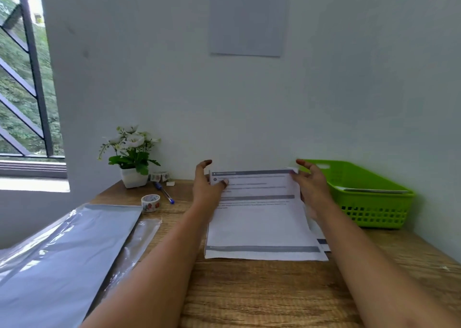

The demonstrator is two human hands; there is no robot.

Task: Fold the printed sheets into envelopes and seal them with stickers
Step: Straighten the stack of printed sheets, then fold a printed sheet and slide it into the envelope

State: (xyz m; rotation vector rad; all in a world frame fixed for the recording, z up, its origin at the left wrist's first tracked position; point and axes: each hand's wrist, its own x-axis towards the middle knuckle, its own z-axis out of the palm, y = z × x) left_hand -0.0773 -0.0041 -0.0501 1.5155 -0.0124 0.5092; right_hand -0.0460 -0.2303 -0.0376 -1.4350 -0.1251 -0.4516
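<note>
— What takes up the most room?

— The wooden desk (262, 290), pushed against a pale wall. On its left side lies a large grey pack in clear plastic (62, 252), running off the near edge of the view.

— And on the right?

— A green basket (374, 203) near the wall, with a white sheet lying inside it.

— Where's the paper being worked on?

— The printed sheet (262, 222) sits in the middle of the desk, between the pack and the basket. Its near edge lies flat and its far edge is raised toward the wall. Another sheet (323, 242) peeks out beneath it at the right (only a strip shows).

— The hands?

— Each holds a far corner. The left hand (205, 188) has its thumb on the printed face and fingers behind, forefinger lifted. The right hand (311, 185) pinches the opposite corner the same way, upper fingers straight.

— Smaller things?

— A white pot of flowers (132, 158) at the back left. Near it are a patterned tape roll (150, 202), a blue pen (163, 193) and a sticker roll (159, 176) by the wall.
</note>
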